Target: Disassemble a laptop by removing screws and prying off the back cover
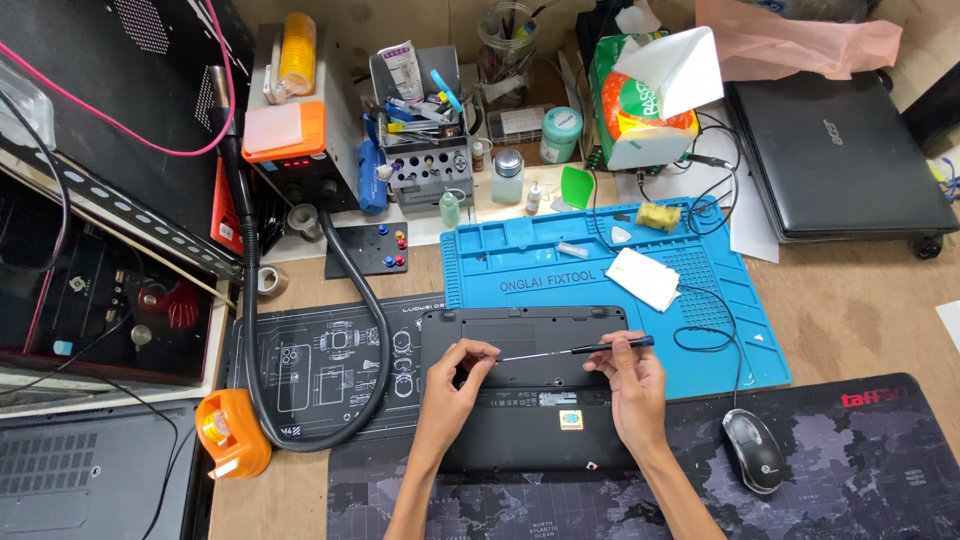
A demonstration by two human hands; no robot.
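A black laptop (pixel 530 330) lies bottom side up in front of me, across the dark mats. My right hand (pixel 628 385) grips a thin screwdriver (pixel 580 350) by its black and blue handle, the shaft lying level and pointing left. My left hand (pixel 458 375) pinches the screwdriver's tip with thumb and forefinger above the laptop's base. Both forearms come in from the bottom edge.
A blue repair mat (pixel 720 300) with a white cloth and cable lies behind the laptop. A black mouse (pixel 752 450) sits to the right, an orange tape dispenser (pixel 232 435) to the left. A second closed laptop (pixel 840 160), a tissue box and tool holders crowd the back.
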